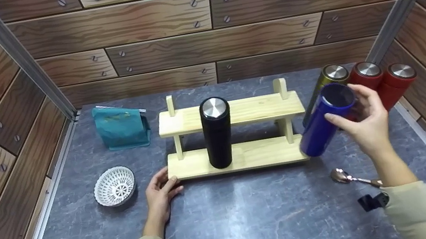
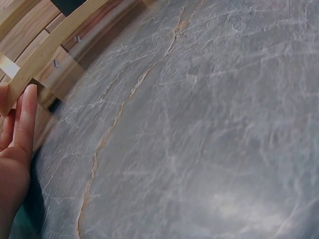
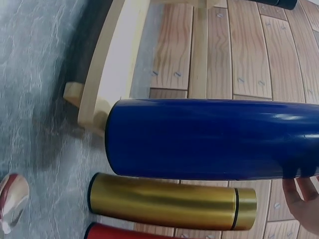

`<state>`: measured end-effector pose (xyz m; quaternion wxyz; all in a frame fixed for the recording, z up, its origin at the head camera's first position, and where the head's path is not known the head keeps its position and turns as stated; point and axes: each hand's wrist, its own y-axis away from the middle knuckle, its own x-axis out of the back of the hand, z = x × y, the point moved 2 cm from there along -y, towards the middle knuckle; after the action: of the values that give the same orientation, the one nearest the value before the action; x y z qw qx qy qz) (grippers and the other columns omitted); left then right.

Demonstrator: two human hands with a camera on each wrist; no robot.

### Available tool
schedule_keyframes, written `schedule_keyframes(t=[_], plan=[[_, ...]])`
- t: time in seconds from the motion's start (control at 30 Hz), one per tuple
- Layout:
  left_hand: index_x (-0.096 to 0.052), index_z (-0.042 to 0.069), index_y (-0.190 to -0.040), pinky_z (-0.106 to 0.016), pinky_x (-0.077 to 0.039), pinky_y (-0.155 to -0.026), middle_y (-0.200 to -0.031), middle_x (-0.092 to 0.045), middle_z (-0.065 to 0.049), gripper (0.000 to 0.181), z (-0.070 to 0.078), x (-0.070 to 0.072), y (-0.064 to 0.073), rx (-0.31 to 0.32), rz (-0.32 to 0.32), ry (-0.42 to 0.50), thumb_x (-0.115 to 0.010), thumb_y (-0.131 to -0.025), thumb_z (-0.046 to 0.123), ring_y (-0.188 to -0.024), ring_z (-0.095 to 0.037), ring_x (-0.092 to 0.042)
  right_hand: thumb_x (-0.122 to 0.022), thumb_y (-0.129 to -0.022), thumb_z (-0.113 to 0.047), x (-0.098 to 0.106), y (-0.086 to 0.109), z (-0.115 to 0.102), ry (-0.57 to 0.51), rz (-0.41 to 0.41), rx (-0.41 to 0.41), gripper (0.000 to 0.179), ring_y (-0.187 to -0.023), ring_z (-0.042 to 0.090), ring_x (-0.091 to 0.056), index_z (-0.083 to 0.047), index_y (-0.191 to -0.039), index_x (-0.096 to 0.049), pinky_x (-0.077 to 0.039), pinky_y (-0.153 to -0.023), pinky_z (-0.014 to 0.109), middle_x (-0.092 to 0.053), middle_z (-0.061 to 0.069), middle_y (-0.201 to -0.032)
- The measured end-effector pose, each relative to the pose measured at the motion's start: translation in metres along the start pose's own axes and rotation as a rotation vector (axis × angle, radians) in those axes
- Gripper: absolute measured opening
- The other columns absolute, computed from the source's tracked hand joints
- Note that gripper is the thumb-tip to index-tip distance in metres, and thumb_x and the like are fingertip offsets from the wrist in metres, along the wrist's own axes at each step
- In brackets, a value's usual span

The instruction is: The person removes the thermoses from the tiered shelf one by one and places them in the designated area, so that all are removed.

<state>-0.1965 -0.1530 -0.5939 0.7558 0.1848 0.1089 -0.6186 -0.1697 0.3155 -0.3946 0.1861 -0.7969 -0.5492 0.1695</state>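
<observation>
Head view showed the right grip point(image 1: 369, 128) pinching the blue thermos bottle point(image 1: 320, 127) close to its top. From that grip, the tilted bottle ran down and to the left, with its bottom just by the right end of the wooden shelf point(image 1: 266, 152); I couldn't tell if they touched. The left grip point(image 1: 159, 194) was farther from the bottle, holding the shelf's other end. The bottle was tall, round and shiny, with a dark top.

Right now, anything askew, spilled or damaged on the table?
Only the blue bottle: tilted in the right hand, its top looks dark, unlike the silvery lid on the black bottle. Can't tell whether it's uncapped or just shaded. No spill or damage visible.
</observation>
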Motion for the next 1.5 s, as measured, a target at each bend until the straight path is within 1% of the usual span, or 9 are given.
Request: schedule_keyframes(t=[0.23, 0.43, 0.63, 0.73, 0.9, 1.07, 1.23, 1.4, 1.5], plan=[[-0.05, -0.003, -0.126, -0.038, -0.06, -0.065, -0.109, -0.055, -0.018, 0.049, -0.002, 0.001, 0.002, 0.013, 0.007, -0.002, -0.066, -0.08, -0.007, -0.08, -0.024, -0.063, -0.075, -0.058, 0.022, 0.014, -0.006, -0.001, -0.041, 0.047, 0.008, 0.07, -0.094, 0.019, -0.059, 0.001, -0.122, -0.052, -0.052, -0.078, 0.019, -0.062, 0.011, -0.11], [-0.049, -0.005, -0.127, -0.037, -0.06, -0.065, -0.109, -0.054, -0.018, 0.049, 0.0, 0.0, 0.001, 0.012, -0.001, 0.005, -0.066, -0.08, -0.008, -0.08, -0.024, -0.063, -0.075, -0.058, 0.022, 0.023, -0.013, 0.005, -0.081, 0.107, 0.01, 0.07, -0.096, 0.021, -0.058, 0.002, -0.121, -0.052, -0.053, -0.079, 0.02, -0.061, 0.013, -0.112], [-0.049, -0.005, -0.127, -0.037, -0.06, -0.065, -0.11, -0.054, -0.019, 0.05, 0.002, -0.002, 0.0, 0.003, -0.013, 0.004, -0.066, -0.08, -0.007, -0.08, -0.023, -0.063, -0.076, -0.059, 0.021, 0.026, -0.013, 0.01, -0.046, 0.15, -0.006, 0.069, -0.096, 0.019, -0.058, 0.0, -0.12, -0.053, -0.053, -0.078, 0.019, -0.061, 0.012, -0.113], [-0.05, -0.004, -0.126, -0.038, -0.06, -0.066, -0.111, -0.054, -0.018, 0.049, 0.001, -0.002, -0.001, 0.01, -0.009, 0.006, -0.066, -0.08, -0.007, -0.081, -0.024, -0.063, -0.076, -0.059, 0.021, 0.025, -0.013, 0.013, -0.042, 0.158, -0.012, 0.067, -0.094, 0.019, -0.058, 0.001, -0.119, -0.054, -0.053, -0.077, 0.019, -0.061, 0.012, -0.112], [-0.052, -0.001, -0.125, -0.038, -0.059, -0.067, -0.111, -0.055, -0.017, 0.048, 0.0, -0.001, -0.001, 0.029, 0.022, -0.016, -0.067, -0.08, -0.006, -0.081, -0.023, -0.063, -0.077, -0.06, 0.019, 0.028, -0.017, 0.032, -0.021, 0.168, -0.03, 0.068, -0.097, 0.018, -0.058, -0.001, -0.12, -0.053, -0.052, -0.076, 0.019, -0.061, 0.011, -0.113], [-0.053, 0.0, -0.124, -0.039, -0.059, -0.068, -0.109, -0.055, -0.016, 0.048, 0.0, -0.002, 0.0, 0.018, 0.018, -0.01, -0.068, -0.079, -0.006, -0.082, -0.023, -0.063, -0.078, -0.06, 0.016, 0.031, -0.021, 0.047, 0.022, 0.19, -0.059, 0.069, -0.1, 0.018, -0.056, -0.004, -0.121, -0.053, -0.05, -0.075, 0.02, -0.061, 0.008, -0.114], [-0.052, -0.002, -0.125, -0.039, -0.06, -0.066, -0.108, -0.055, -0.016, 0.049, 0.0, -0.001, 0.0, 0.004, 0.009, 0.005, -0.068, -0.079, -0.006, -0.081, -0.025, -0.063, -0.078, -0.061, 0.015, 0.027, -0.02, 0.047, 0.049, 0.203, -0.075, 0.067, -0.101, 0.017, -0.055, -0.004, -0.121, -0.053, -0.048, -0.075, 0.02, -0.061, 0.006, -0.113], [-0.05, -0.003, -0.126, -0.038, -0.06, -0.067, -0.11, -0.055, -0.017, 0.05, 0.0, -0.001, -0.001, 0.015, 0.005, 0.007, -0.067, -0.079, -0.006, -0.081, -0.023, -0.062, -0.079, -0.061, 0.014, 0.025, -0.019, 0.047, 0.055, 0.21, -0.095, 0.067, -0.1, 0.017, -0.054, -0.005, -0.121, -0.053, -0.047, -0.074, 0.02, -0.061, 0.005, -0.112], [-0.049, -0.005, -0.127, -0.038, -0.059, -0.067, -0.111, -0.054, -0.019, 0.05, 0.0, -0.001, -0.001, 0.017, -0.001, 0.01, -0.067, -0.08, -0.007, -0.08, -0.023, -0.063, -0.078, -0.061, 0.014, 0.026, -0.019, 0.052, 0.054, 0.21, -0.092, 0.067, -0.1, 0.016, -0.054, -0.004, -0.121, -0.053, -0.047, -0.073, 0.02, -0.061, 0.005, -0.112]])
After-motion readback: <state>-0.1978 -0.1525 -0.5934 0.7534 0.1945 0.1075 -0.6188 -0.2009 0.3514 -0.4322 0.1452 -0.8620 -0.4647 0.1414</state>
